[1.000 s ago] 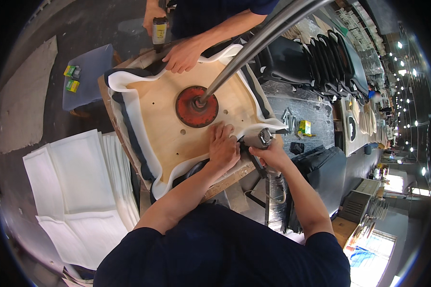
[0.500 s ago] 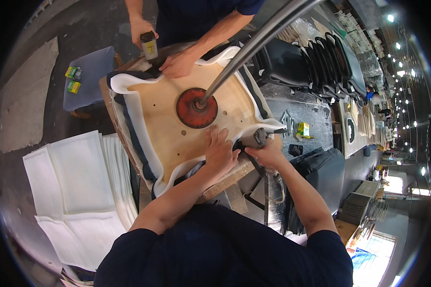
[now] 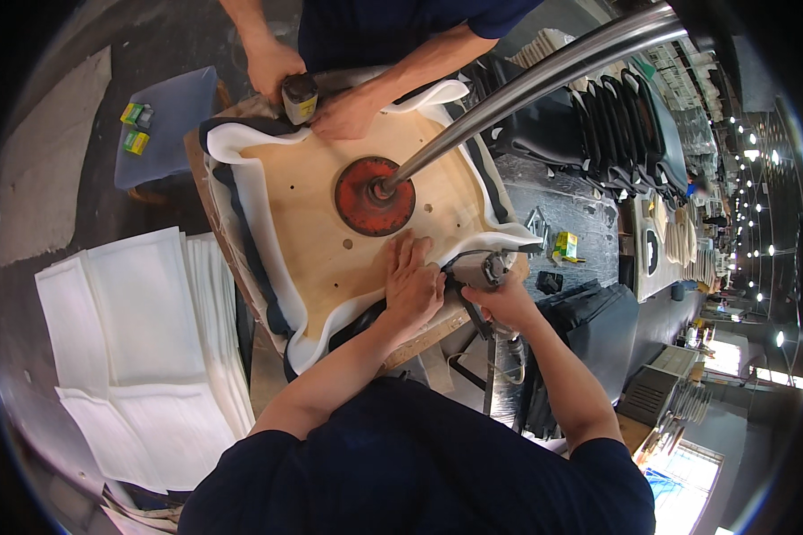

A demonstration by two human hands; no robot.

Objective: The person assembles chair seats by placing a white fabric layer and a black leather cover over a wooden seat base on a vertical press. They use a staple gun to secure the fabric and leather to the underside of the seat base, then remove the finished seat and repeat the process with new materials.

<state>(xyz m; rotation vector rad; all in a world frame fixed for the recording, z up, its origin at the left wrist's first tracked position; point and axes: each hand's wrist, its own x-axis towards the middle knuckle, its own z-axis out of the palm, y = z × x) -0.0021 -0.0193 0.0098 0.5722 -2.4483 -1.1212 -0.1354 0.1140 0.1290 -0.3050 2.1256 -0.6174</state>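
Observation:
A seat panel of pale plywood (image 3: 303, 205) lies face down, edged with white foam (image 3: 268, 241) and a dark cover (image 3: 244, 234). My left hand (image 3: 412, 283) rests on its near edge, fingers stretched over the wood and the thumb by the folded cover. In my right hand (image 3: 500, 301) is a staple gun (image 3: 478, 269), its nose against the near edge beside my left hand. A hose hangs below its handle. A red round pad (image 3: 375, 196) on a metal rod (image 3: 526, 85) presses on the panel's middle. What lies under my left palm is hidden.
Opposite, a co-worker's hand (image 3: 272, 69) holds another staple gun (image 3: 301, 98); their other hand (image 3: 346, 114) presses the far edge. White foam sheets (image 3: 143, 312) are stacked at left, black covers (image 3: 625, 125) at right. A yellow-green box (image 3: 565, 245) sits on the right table.
The co-worker's staple gun has come closer to the panel's far edge. My staple gun has tilted and shifted slightly; my left hand stays at the near edge. The view has shifted a little.

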